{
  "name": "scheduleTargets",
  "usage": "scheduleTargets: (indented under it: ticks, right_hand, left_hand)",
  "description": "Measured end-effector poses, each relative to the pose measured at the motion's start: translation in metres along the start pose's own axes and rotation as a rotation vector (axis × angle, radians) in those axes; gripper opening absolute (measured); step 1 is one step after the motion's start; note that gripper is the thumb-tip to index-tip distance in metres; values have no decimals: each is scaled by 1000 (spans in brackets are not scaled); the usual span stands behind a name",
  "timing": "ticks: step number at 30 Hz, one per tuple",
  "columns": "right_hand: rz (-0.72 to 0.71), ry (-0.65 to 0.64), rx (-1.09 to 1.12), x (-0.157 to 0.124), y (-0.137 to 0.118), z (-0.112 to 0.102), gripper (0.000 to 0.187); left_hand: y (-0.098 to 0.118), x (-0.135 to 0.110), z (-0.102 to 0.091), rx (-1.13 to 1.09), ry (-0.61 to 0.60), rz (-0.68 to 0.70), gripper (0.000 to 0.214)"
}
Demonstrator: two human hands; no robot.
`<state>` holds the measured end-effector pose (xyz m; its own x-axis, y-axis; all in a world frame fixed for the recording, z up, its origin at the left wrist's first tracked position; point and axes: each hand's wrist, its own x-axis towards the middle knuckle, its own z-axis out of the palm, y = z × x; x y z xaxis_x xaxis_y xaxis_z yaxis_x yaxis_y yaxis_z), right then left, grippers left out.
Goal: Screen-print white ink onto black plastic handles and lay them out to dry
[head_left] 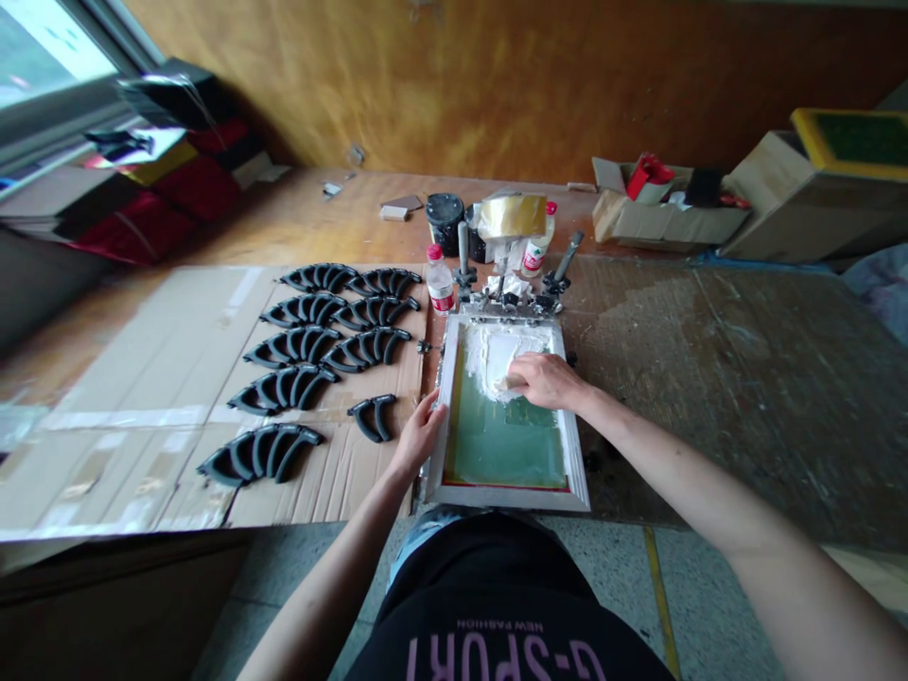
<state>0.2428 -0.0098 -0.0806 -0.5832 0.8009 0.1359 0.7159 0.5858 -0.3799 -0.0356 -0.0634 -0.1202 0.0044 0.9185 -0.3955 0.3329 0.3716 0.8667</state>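
A screen printing frame (pixel 578 473) lies flat before me, with green mesh showing across its nearer part. White ink (pixel 482 345) is smeared thickly over the far part of the mesh. My right hand (pixel 550 380) is closed around a small squeegee (pixel 508 382), its tan edge showing at the near border of the ink; the fingers hide most of it. At the frame's left side, my left hand (pixel 421 430) grips the rim, fingers on the outer edge. A metal hinge clamp (pixel 507 307) with upright rods holds the far end of the frame.
Rows of curved black plastic parts (pixel 266 454) lie on flattened cardboard (pixel 163 378) to the left. Behind the clamp stand red-capped bottles (pixel 440 282), a black tub (pixel 445 222) and a roll of tape (pixel 515 216). Open cardboard boxes (pixel 673 222) sit at the back right.
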Motion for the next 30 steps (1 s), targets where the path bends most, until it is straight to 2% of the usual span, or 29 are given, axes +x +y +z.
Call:
scheduleTargets:
  ticks: [2,6,8,10,13,16,18,20,22,24,26,27,30]
  right_hand:
    - [56,60,-62,1,-2,7,16]
    - [-20,60,-82,-12,-11,22,23]
    - [4,76,-36,-12,-10,21,20]
    - [96,135,4,-1,-2,13,19]
    - [253,231,18,29,18,-5,44]
    - [391,288,3,46,47,-24,65]
    - [494,365,12,38,71,-36,62]
    - [628,475,36,18,94,-41,49]
    - [720,531,72,-6,109,-33,34]
    - [719,501,115,-27,109,-12,31]
    - [621,426,144,-39,95,15,29]
    - [545,381,140,-41,84,29,38]
    - [344,246,56,-40,50,56,46]
  left_hand:
    - [4,-1,0,-20,-2,-14,66]
    - [12,-5,1,-54,-3,-66,69]
    - [17,-7,0,-63,5,-64,68]
    - [25,-10,-2,-74,-1,-67,68]
    - [45,-17,-8,-80,-29,-74,70]
    - [74,-25,-17,-77,10,11,58]
    - [95,-28,-20,-63,53,86,48]
    - [115,-26,-20,-113,55,146,47]
    - [133,-18,-17,-248,39,251,47]
    - [149,-5,-11,-385,36,357,46]
    - [161,8,-6,-458,32,372,48]
    - [163,14,-2,-487,31,345,50]
    - [152,18,12,-584,75,240,56]
